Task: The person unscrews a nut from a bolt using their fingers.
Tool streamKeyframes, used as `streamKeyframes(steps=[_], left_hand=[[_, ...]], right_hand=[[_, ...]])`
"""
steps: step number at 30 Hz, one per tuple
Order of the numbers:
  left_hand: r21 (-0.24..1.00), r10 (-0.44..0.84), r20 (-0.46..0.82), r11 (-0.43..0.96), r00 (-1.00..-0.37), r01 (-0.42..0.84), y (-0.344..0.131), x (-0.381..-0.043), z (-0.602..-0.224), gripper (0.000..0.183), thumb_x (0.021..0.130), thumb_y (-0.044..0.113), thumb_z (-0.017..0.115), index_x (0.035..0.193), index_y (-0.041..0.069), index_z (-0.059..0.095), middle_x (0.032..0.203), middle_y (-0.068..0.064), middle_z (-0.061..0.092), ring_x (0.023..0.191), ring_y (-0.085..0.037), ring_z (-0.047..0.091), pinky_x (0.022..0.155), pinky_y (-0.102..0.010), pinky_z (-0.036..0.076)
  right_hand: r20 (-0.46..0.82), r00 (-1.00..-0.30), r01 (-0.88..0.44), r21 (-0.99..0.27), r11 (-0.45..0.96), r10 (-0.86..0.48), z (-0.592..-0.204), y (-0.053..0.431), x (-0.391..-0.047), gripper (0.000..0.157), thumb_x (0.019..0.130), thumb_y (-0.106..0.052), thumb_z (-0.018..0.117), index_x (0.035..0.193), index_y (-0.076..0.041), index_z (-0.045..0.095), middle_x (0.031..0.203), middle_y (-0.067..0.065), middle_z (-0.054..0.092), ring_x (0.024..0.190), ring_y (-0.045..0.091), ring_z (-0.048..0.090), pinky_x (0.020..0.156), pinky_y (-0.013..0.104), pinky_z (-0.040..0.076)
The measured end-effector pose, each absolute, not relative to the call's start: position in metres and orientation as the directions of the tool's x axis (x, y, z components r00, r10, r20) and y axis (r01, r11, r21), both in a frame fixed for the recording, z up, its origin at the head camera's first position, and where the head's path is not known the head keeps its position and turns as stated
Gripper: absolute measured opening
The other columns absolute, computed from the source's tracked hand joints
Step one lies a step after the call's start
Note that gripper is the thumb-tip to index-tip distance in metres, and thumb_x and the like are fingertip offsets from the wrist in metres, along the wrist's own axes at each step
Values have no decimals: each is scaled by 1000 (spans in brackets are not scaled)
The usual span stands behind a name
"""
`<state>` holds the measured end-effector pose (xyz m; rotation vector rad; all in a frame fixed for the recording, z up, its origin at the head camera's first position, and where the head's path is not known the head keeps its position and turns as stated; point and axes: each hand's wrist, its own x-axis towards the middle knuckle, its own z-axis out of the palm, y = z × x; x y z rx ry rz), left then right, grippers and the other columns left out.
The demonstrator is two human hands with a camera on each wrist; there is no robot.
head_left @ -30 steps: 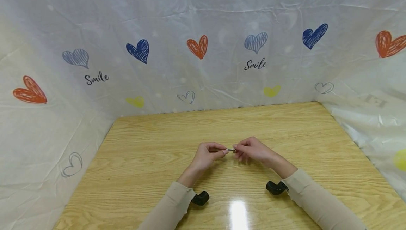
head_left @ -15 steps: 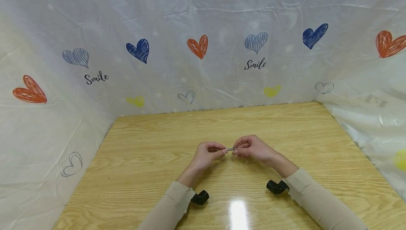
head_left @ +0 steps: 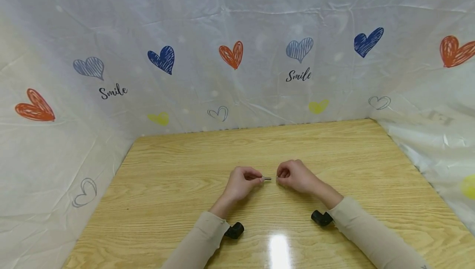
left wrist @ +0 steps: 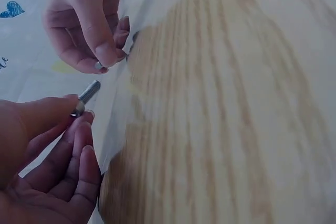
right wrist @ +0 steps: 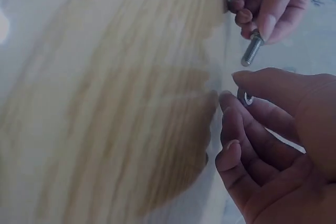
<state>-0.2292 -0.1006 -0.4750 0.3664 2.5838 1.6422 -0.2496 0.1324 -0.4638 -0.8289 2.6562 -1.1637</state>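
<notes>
My left hand (head_left: 239, 184) pinches a small metal bolt (head_left: 268, 178) between thumb and fingers at its head end, most of which the fingers hide. The bolt's threaded shank (left wrist: 90, 92) points toward my right hand (head_left: 297, 176). Between thumb and index finger, that hand pinches a small shiny metal nut (right wrist: 241, 95), seen partly edge-on in the right wrist view. A short gap separates the nut from the bolt's free end (right wrist: 247, 60). Both hands are over the middle of the table, the right one's other fingers loosely curled.
The wood-grain table (head_left: 178, 161) stretches around the hands. White sheeting (head_left: 259, 21) printed with hearts and "Smile" hangs behind it and along both sides. Black angled pieces (head_left: 234, 230) stick out at both cuffs.
Earlier my right fingertips were at the bolt's free end. They have since drawn away to the right with the nut, leaving the threaded end exposed. My left hand keeps its grip on the bolt.
</notes>
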Motion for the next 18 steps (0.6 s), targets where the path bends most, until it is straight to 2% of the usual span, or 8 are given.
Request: streamKeyframes(steps=[6,11,15,18], left_hand=[[810,300,93,532,-949,247,-101,-230,-475,3,89,5,80,91,5,79,84,0,71,73,-9,62,66,-26,54],[769,341,98,571,-935,289,-103,-233,-474,4,88,3,80,90,5,78,81,0,70,70,-9,61,64,-24,53],[739,377,85,597,-922,312,-110,-234,-471,11,90,8,80,100,4,77,92,-3,72,81,-13,64,72,-29,55],[649,404,113,662,-908,376,-118,-231,-463,23,93,16,78,112,3,74,107,-7,71,97,-22,67,84,-38,57]], right_hand=[[163,-791,-549,-615,566,-590,-466,132,-250,4,92,-4,76,95,-3,77,82,-1,69,71,5,59,65,24,51],[148,-786,-552,-605,574,-600,-466,132,-250,7,93,-4,75,99,-2,77,84,-1,70,72,4,59,66,24,52],[123,-800,-536,-586,608,-587,-459,138,-249,18,95,-9,74,109,2,74,88,1,69,77,8,61,72,29,54],[149,-818,-548,-494,675,-555,-449,148,-245,29,99,-17,70,120,3,70,101,7,70,90,19,65,81,38,57]])
